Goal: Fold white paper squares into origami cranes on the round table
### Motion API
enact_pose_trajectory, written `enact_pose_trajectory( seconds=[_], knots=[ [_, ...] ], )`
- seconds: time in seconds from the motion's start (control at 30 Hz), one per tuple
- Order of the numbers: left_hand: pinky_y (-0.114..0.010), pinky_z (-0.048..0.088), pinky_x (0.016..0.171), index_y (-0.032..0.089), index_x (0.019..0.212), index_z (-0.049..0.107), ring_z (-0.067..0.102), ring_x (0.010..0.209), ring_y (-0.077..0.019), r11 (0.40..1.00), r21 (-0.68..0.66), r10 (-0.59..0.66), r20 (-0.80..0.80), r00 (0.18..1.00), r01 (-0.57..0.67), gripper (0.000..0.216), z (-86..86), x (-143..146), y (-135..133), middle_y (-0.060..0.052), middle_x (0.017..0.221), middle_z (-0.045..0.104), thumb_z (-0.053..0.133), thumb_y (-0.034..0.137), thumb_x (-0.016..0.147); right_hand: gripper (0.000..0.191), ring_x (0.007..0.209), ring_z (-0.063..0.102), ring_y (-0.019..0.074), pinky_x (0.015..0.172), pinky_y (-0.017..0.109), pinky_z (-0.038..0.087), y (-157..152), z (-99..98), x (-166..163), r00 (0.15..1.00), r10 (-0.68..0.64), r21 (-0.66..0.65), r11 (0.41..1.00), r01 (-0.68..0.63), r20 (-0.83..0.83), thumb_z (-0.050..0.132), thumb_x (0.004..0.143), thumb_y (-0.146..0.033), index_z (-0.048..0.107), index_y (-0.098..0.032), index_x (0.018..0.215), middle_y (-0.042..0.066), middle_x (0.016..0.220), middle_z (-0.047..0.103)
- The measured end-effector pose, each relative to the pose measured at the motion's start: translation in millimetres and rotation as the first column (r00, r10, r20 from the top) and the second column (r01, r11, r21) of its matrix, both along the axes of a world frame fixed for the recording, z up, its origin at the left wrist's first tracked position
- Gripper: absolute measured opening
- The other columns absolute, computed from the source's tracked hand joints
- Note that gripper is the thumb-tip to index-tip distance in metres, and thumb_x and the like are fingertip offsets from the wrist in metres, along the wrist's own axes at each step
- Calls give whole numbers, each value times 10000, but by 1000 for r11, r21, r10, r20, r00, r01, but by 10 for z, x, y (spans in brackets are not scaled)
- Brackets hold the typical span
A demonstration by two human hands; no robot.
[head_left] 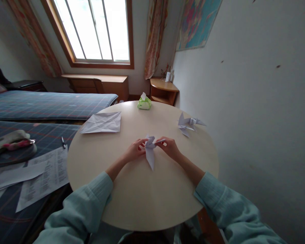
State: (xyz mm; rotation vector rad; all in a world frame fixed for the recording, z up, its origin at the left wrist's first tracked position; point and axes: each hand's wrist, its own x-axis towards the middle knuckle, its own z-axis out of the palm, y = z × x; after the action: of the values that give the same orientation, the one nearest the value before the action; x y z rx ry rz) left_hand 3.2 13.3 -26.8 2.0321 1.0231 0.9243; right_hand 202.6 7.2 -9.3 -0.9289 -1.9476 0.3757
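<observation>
Paper figure (149, 151) between left hand (135, 150), right hand (170, 147); touching both

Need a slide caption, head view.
Left hand at, right hand pinching, a folded white paper figure over a round table; green tissue pack beyond.

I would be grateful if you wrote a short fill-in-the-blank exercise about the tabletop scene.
1. The left hand and right hand hold a folded figure made of ____.
2. The tissue pack near the far edge of the table is white and bright ____.
3. A flat creased sheet lies on the table toward the person's ____ side.
4. More folded pieces lie toward the person's ____ side.

Missing words: paper; green; left; right.
</observation>
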Motion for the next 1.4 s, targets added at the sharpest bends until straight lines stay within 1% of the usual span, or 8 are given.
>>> enact_pose_trajectory(
  seconds=[0.17, 0.43, 0.53, 0.7, 0.83, 1.0, 1.2, 1.4],
  knots=[
    [-224, 487, 632, 148, 883, 606, 568, 771, -134, 1000, -4, -11, 83, 996, 11, 242, 60, 55, -54, -65, 926, 585, 612, 220, 652, 72, 597, 568, 120, 555, 240, 457, 5, -27, -13, 999, 18, -5, 1000, -18, 29, 588, 737, -225, 633, -180, 702, 38, 699, 646],
    [-244, 492, 620, 134, 796, 607, 595, 678, -131, 995, -97, 52, 182, 982, -35, 184, 0, 135, -69, -32, 765, 644, 631, 247, 653, 76, 602, 562, 119, 554, 230, 446, -2, -42, -30, 991, 65, 2, 998, -66, 114, 547, 734, -151, 617, -169, 708, 31, 685, 629],
    [-254, 494, 625, 132, 770, 600, 602, 667, -136, 990, -134, 82, 220, 972, -53, 173, -8, 145, -62, -31, 750, 649, 641, 232, 634, 57, 550, 531, 109, 521, 225, 435, -17, -24, -45, 993, 38, 1, 999, -38, 112, 558, 728, -175, 582, -166, 677, 12, 632, 595],
    [-249, 489, 599, 134, 782, 586, 605, 649, -137, 974, -212, 136, 247, 959, -84, 185, -20, 147, -52, -32, 730, 648, 639, 225, 631, 209, 692, 542, 137, 588, 261, 453, -92, 96, -40, 993, -103, 114, 988, 109, -57, 558, 753, -270, 519, -184, 940, 44, 800, 577],
    [-246, 482, 587, 141, 772, 567, 607, 648, -139, 970, -230, 148, 278, 949, -84, 189, -25, 138, -49, -21, 715, 641, 644, 243, 634, 186, 625, 504, 131, 554, 264, 426, -138, 137, -38, 989, -137, 172, 975, 143, -46, 571, 749, -320, 514, -196, 876, 22, 707, 534],
    [-230, 465, 565, 145, 761, 553, 602, 636, -133, 975, -212, 134, 316, 939, -68, 210, 15, 140, -59, -5, 687, 623, 651, 285, 639, 246, 590, 482, 123, 511, 253, 410, -98, 28, -96, 995, -102, 111, 989, 99, 20, 616, 703, -367, 487, -194, 821, 15, 697, 511],
    [-217, 452, 558, 143, 787, 538, 581, 624, -119, 981, -185, 127, 352, 927, -64, 257, 44, 154, -66, -3, 671, 603, 675, 272, 612, 502, 718, 548, 151, 567, 281, 478, -60, -40, -133, 990, -86, -32, 996, 83, -111, 650, 653, -402, 391, -194, 1028, 75, 927, 527],
    [-203, 441, 534, 142, 786, 516, 566, 623, -107, 978, -204, 115, 351, 929, -44, 236, 43, 159, -74, -2, 698, 588, 652, 256, 631, 345, 698, 514, 151, 575, 285, 459, -120, 65, -118, 987, -136, 165, 975, 149, -86, 651, 675, -338, 476, -196, 936, 54, 834, 520]
  ],
)
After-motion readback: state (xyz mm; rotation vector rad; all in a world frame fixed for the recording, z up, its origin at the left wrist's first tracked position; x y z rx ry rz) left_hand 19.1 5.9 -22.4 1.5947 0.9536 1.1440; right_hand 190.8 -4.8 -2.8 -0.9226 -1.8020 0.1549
